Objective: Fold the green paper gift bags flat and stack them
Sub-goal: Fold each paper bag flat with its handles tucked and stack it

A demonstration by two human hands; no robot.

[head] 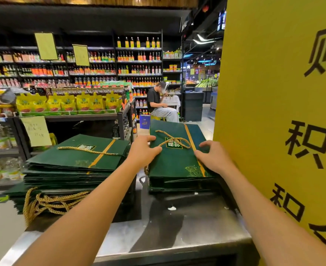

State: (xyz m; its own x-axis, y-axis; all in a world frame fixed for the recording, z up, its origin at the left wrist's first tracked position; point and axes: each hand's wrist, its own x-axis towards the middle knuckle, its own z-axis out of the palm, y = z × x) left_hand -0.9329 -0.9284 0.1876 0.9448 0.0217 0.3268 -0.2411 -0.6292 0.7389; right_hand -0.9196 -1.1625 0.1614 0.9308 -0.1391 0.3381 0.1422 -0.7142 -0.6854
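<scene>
Supermarket aisles surround us, and we stand at a steel bench (pixel 187 227). Our left fingers (pixel 152 138) lie nearly straight across the left edge of the top bag (pixel 173 162), thumb flat on its face, pressing rather than gripping. Our right fingers (pixel 206 144) are arched, their tips and the thumb set down on the same bag's right side by its gold stripe; they enclose nothing. So the left hand (pixel 143 150) and the right hand (pixel 214 156) both rest on that green bag, which lies folded flat, its gold rope handle (pixel 172 138) looped across its face between them. Under the top bag sits a low stack (pixel 177 184) of flat bags. Left of the top bag, apart from it, rises a taller stack (pixel 72 169) with rope handles spilling from its near end. Right of the top bag, just beside it, stands a yellow sign (pixel 273 93). Beyond the top bag a person (pixel 158 102) sits before shelves (pixel 100 70) of bottles.
</scene>
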